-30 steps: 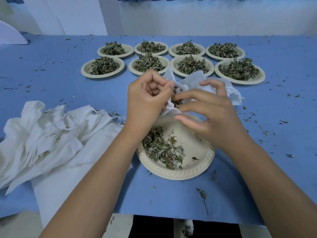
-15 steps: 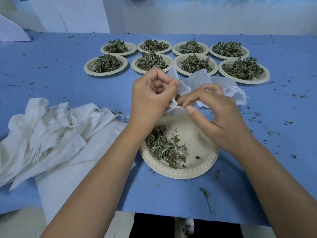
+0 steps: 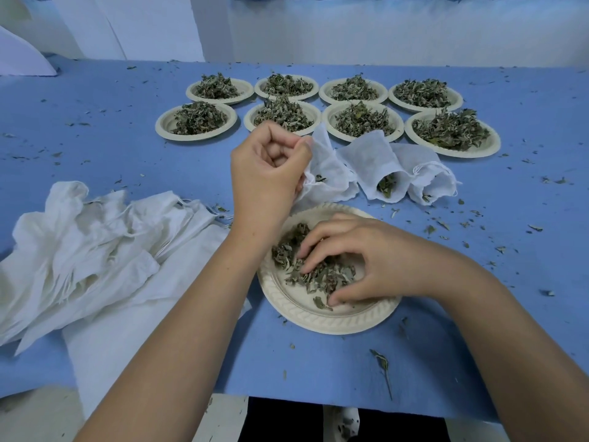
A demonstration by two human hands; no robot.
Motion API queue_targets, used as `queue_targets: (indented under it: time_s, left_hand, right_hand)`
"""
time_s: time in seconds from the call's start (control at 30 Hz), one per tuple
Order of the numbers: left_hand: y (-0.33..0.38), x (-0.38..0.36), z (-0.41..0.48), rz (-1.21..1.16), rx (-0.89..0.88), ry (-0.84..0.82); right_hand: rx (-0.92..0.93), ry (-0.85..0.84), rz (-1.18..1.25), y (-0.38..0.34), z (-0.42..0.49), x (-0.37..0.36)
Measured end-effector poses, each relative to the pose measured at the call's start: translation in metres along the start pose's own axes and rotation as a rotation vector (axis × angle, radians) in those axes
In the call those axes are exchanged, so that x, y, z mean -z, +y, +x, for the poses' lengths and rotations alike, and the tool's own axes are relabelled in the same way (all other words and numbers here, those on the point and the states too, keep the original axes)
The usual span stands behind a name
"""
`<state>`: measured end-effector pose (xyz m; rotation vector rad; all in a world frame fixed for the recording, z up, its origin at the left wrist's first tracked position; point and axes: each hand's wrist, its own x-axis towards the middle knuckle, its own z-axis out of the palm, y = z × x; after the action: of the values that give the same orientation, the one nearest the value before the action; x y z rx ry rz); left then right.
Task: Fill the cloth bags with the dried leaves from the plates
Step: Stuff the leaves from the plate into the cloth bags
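A cream paper plate (image 3: 322,317) lies near the table's front edge with a thin layer of dried leaves (image 3: 318,275) on it. My right hand (image 3: 366,263) is down on that plate, its fingers curled over and into the leaves. My left hand (image 3: 271,167) is above and behind the plate and pinches the mouth of a small white cloth bag (image 3: 328,177), which shows a few leaves inside. To the right of it lie two more white bags (image 3: 376,164) (image 3: 430,180) with leaves showing at their mouths.
Several full plates of dried leaves (image 3: 360,119) stand in two rows at the back. A heap of empty white cloth bags (image 3: 89,250) lies at the left on the blue table (image 3: 95,148). Leaf crumbs are scattered around; the table edge is just below my arms.
My right hand has left the bag's mouth and dropped onto the near plate, into the leaves. My left hand still holds the bag, and the two other bags are now in plain sight.
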<state>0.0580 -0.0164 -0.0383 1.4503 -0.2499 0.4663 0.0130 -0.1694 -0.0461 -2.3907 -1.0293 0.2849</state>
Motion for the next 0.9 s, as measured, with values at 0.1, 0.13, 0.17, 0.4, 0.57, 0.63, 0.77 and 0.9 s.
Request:
queue_targets:
  time_s: [0.1, 0.13, 0.17, 0.4, 0.57, 0.63, 0.77, 0.9]
  left_hand:
    - [0.0, -0.001, -0.001, 0.009, -0.005, -0.012]
    - [0.0, -0.001, -0.001, 0.011, -0.007, -0.017]
    - [-0.001, -0.001, -0.001, 0.013, -0.009, -0.019]
    - [-0.001, -0.001, -0.001, 0.006, -0.005, -0.01]
    - [-0.001, -0.001, -0.001, 0.014, -0.009, -0.01]
    - [-0.001, 0.0, 0.0, 0.018, -0.007, -0.015]
    - [-0.002, -0.002, 0.0, 0.044, -0.02, -0.078]
    - [-0.003, -0.003, -0.002, 0.036, -0.007, -0.136]
  right_hand:
    - [0.033, -0.013, 0.055, -0.004, 0.002, -0.004]
    - [0.04, -0.01, 0.069, -0.005, 0.003, -0.007]
    - [0.043, 0.003, 0.071, -0.005, 0.004, -0.008]
    - [0.052, 0.24, 0.188, -0.001, -0.004, 0.008]
    - [0.098, 0.374, 0.415, -0.002, -0.009, 0.014]
    - [0.152, 0.484, 0.514, -0.002, -0.01, 0.017]
    - [0.23, 0.694, 0.706, -0.002, -0.009, 0.019]
    - [0.169, 0.932, 0.873, 0.001, -0.004, 0.017]
